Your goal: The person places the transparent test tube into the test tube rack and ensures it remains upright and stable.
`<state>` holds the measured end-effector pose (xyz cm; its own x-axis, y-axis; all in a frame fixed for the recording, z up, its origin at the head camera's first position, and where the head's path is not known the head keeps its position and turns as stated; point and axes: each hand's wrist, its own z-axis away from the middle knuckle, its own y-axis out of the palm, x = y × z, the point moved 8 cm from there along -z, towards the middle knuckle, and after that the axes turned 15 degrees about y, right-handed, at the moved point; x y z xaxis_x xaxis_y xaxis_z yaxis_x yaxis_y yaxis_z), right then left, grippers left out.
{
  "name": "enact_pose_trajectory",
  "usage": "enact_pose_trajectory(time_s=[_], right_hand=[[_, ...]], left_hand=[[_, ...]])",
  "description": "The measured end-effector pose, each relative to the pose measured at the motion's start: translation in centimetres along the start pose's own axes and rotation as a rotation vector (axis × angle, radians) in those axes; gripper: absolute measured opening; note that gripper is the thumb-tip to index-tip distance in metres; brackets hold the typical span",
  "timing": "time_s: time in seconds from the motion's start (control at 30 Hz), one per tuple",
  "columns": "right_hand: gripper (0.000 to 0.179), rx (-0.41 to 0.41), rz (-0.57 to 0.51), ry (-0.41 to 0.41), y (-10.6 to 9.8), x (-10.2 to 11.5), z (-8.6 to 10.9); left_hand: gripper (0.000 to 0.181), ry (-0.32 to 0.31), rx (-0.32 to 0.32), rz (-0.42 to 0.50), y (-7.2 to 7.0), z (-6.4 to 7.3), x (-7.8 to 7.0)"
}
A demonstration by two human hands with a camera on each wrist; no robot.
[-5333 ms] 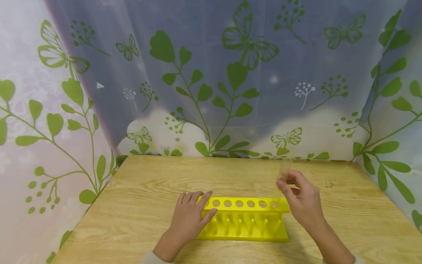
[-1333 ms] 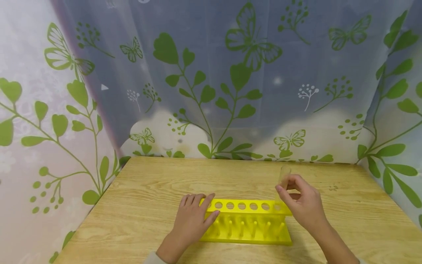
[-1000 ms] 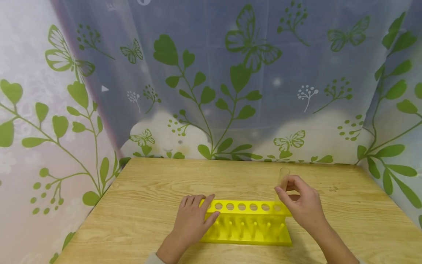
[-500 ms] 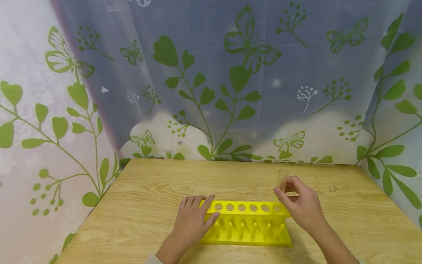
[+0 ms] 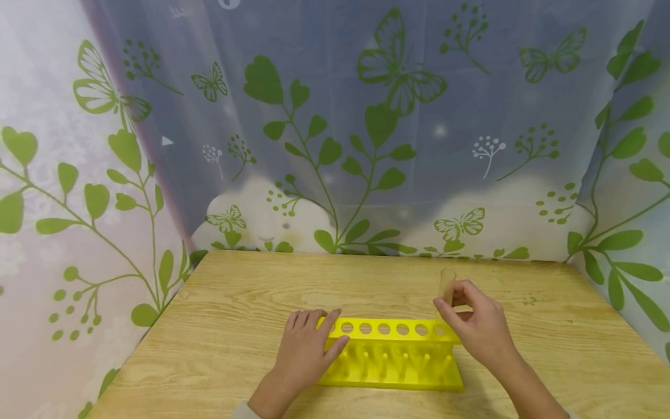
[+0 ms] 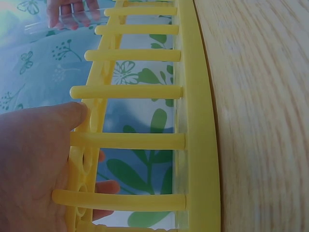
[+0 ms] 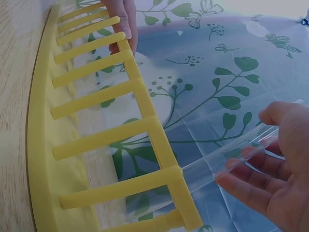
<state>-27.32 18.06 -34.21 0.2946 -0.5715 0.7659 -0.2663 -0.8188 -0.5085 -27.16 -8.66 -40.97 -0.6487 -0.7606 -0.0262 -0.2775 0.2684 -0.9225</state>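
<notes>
A yellow test tube rack stands on the table, with a row of holes in its top bar and upright pegs below. My left hand grips the left end of that bar, thumb in front and fingers behind, as the left wrist view shows. At the other end, my right hand pinches a clear test tube between thumb and fingers. The tube stands nearly upright at the rightmost hole. In the right wrist view, the see-through tube runs through the top bar; its bottom end is hard to make out.
The wood-grain table extends around the rack. A curtain printed with green leaves and butterflies hangs behind it, and similar cloth closes off the left side.
Since the oldest frame, the tube has sunk lower at the rightmost hole and stands straighter, my right hand moving slightly down with it. Over the last second little differs; my left hand keeps its grip.
</notes>
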Motion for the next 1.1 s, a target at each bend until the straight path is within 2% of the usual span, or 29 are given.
enact_pose_trajectory(time_s=[0.63,1.1], right_hand=[[0.010,0.046,0.027,0.024,0.48,-0.39,-0.11],[0.011,0.083,0.058,0.071,0.90,-1.01,-0.22]], left_hand=[[0.049,0.018,-0.023,-0.015,-0.33,0.00,-0.18],[0.050,0.012,-0.022,-0.007,-0.13,0.01,-0.07]])
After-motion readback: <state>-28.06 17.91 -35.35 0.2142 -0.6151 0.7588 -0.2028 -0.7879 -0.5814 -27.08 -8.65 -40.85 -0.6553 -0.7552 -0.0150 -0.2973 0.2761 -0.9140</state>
